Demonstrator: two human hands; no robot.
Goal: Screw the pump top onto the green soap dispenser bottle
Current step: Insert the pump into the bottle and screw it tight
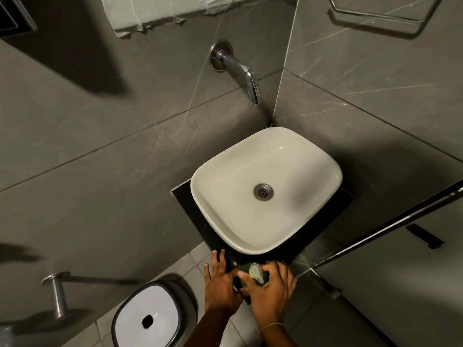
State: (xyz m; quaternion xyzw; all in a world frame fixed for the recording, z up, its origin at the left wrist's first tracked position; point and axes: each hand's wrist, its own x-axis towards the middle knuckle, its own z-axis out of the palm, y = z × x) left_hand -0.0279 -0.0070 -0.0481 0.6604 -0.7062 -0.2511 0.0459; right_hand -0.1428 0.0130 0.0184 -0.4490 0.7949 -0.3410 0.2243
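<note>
Grey-tiled corner; black surface (186,196) edge crowded by white basin (295,159). Green soap bottle (244,269) stood at front lip. Right hand (269,290) curled round pale pump top (256,272); left hand (220,286) steadied bottle, grip closed.

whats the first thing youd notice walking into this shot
The white ceramic basin dominates mid-frame against grey marble-look tiles, with a chrome wall tap above it. At its near edge, the left hand and right hand close around a green soap dispenser bottle with its pale pump top.
</note>
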